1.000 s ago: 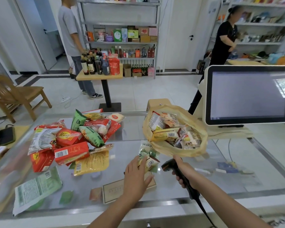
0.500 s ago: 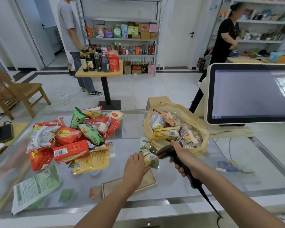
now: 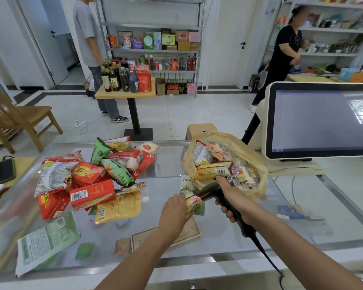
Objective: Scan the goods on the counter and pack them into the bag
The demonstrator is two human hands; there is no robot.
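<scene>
My left hand (image 3: 174, 212) holds a small pale-green snack packet (image 3: 189, 195) on the glass counter (image 3: 218, 231), just left of the bag. My right hand (image 3: 232, 195) grips a black barcode scanner (image 3: 210, 190) aimed at the packet; a red scan line glows on the packet's lower end. The yellow plastic bag (image 3: 258, 164) stands open behind the scanner and holds several packets. A pile of unbagged snacks (image 3: 96, 176), red, green and yellow, lies on the counter's left half.
A white touchscreen register (image 3: 321, 120) stands at the right behind the bag. A green-white pouch (image 3: 44, 243) lies near the front left edge. A phone (image 3: 3, 170) rests at far left. Two people stand by shelves beyond the counter.
The scanner has moved forward and left until it nearly touches the packet, and its red scan line now shows. My left hand has tilted the packet toward the scanner.
</scene>
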